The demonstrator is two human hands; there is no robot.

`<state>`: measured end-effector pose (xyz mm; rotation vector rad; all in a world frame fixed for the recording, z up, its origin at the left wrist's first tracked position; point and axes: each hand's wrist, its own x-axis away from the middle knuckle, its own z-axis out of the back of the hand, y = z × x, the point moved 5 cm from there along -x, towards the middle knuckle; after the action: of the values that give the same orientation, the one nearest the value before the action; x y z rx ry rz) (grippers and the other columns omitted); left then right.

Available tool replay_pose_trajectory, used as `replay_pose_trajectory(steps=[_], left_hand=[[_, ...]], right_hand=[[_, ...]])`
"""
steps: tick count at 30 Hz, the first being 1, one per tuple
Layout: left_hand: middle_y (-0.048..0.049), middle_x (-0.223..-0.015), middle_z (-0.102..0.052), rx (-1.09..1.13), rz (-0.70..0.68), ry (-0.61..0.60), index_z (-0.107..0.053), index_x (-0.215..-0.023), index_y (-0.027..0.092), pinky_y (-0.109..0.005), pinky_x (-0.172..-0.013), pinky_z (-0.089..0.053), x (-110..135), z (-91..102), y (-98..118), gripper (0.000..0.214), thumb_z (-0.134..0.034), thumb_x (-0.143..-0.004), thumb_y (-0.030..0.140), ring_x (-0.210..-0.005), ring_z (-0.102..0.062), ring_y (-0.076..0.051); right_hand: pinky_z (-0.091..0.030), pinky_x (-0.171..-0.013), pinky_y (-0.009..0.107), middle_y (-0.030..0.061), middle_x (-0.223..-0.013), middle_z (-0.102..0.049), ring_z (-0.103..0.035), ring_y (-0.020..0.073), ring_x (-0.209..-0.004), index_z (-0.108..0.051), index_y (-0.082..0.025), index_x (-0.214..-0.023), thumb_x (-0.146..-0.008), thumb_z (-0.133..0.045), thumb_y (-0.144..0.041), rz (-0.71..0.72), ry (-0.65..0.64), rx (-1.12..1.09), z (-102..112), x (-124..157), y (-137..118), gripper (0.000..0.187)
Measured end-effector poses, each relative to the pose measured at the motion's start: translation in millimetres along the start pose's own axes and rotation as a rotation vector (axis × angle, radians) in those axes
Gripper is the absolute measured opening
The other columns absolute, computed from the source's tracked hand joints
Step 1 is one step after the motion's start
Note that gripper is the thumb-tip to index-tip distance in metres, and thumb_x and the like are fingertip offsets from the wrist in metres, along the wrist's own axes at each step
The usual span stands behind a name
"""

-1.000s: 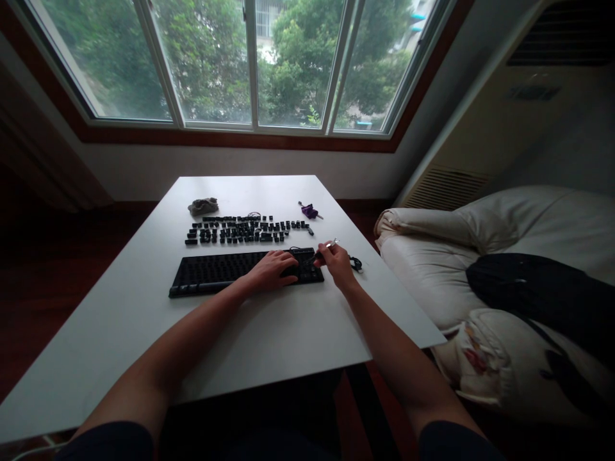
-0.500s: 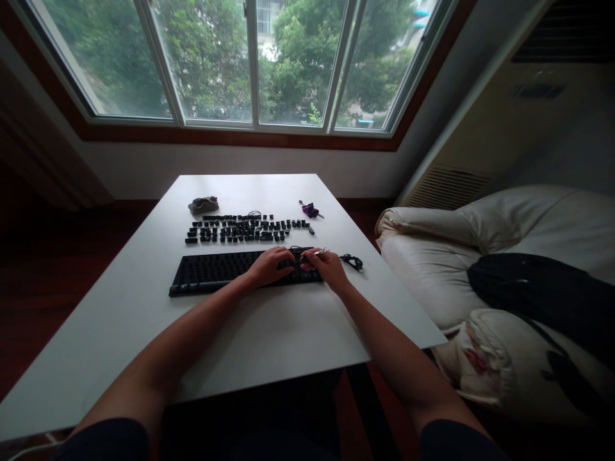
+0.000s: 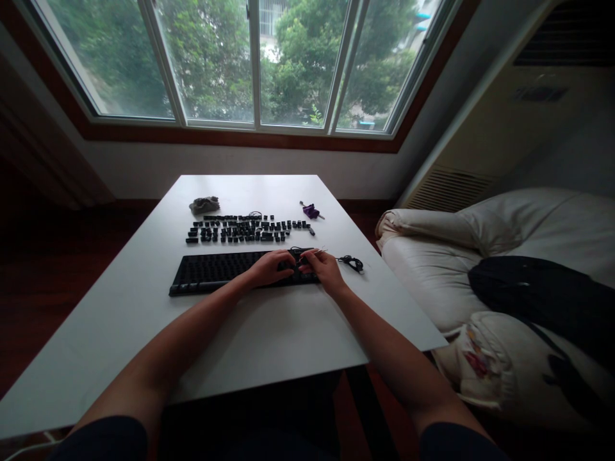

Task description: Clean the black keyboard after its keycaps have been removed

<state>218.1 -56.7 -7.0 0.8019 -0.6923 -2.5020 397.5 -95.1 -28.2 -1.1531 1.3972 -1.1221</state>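
A black keyboard (image 3: 216,271) lies across the white table (image 3: 269,333). My left hand (image 3: 270,266) rests on its right part, fingers curled down onto the board. Beside it, my right hand (image 3: 323,267) is closed on a thin metal tool whose tip points at the keyboard's right end. Rows of loose black keycaps (image 3: 245,230) lie just behind the keyboard.
A grey cloth (image 3: 204,205) and a purple tool (image 3: 310,210) lie at the table's far side. A coiled black cable (image 3: 352,262) sits right of the keyboard. A white beanbag (image 3: 485,269) with dark clothing stands to the right; windows are behind.
My right hand has moved left and lowered, bringing the metal tool from off the keyboard's right end down close to my left hand. The left hand has barely shifted.
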Motion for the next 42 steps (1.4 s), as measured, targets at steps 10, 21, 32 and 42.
replay_pose_trajectory(steps=[10,21,32,42], left_hand=[[-0.0031,-0.101,-0.072,0.07,0.05,0.012,-0.062,-0.122,0.022,-0.029,-0.082,-0.052,3,-2.2,-2,0.038,-0.066,-0.085,0.022,-0.088,-0.067,-0.017],[-0.0052,-0.102,-0.072,-0.259,-0.105,-0.1,-0.069,-0.119,0.025,-0.033,-0.092,-0.048,4,-9.5,10,0.026,-0.059,-0.095,0.027,-0.095,-0.067,-0.019],[-0.0067,-0.102,-0.068,-0.352,-0.152,-0.135,-0.063,-0.12,0.022,-0.033,-0.092,-0.048,4,-12.8,16,0.023,-0.054,-0.099,0.026,-0.098,-0.064,-0.02],[-0.0086,-0.123,-0.064,-0.336,-0.187,-0.102,-0.064,-0.116,0.024,-0.038,-0.102,-0.046,1,-8.2,26,0.022,-0.057,-0.096,0.019,-0.113,-0.059,-0.022]], right_hand=[[-0.061,-0.055,0.024,0.0046,-0.086,-0.074,-0.071,0.0147,-0.061,-0.069,-0.017,-0.09,-0.072,-0.081,-0.062,-0.086,0.046,-0.08,6,-5,6,0.049],[-0.059,-0.053,0.024,0.0036,-0.079,-0.073,-0.069,0.0145,-0.057,-0.07,-0.017,-0.086,-0.072,-0.08,-0.062,-0.077,0.013,-0.016,3,-2,3,0.049],[-0.059,-0.054,0.025,0.0035,-0.072,-0.071,-0.069,0.0158,-0.058,-0.07,-0.016,-0.086,-0.07,-0.079,-0.064,-0.087,-0.005,0.013,1,-1,-3,0.052],[-0.059,-0.054,0.025,0.0032,-0.075,-0.072,-0.069,0.0149,-0.057,-0.07,-0.017,-0.086,-0.069,-0.081,-0.064,-0.101,-0.005,-0.006,3,-2,-5,0.051]])
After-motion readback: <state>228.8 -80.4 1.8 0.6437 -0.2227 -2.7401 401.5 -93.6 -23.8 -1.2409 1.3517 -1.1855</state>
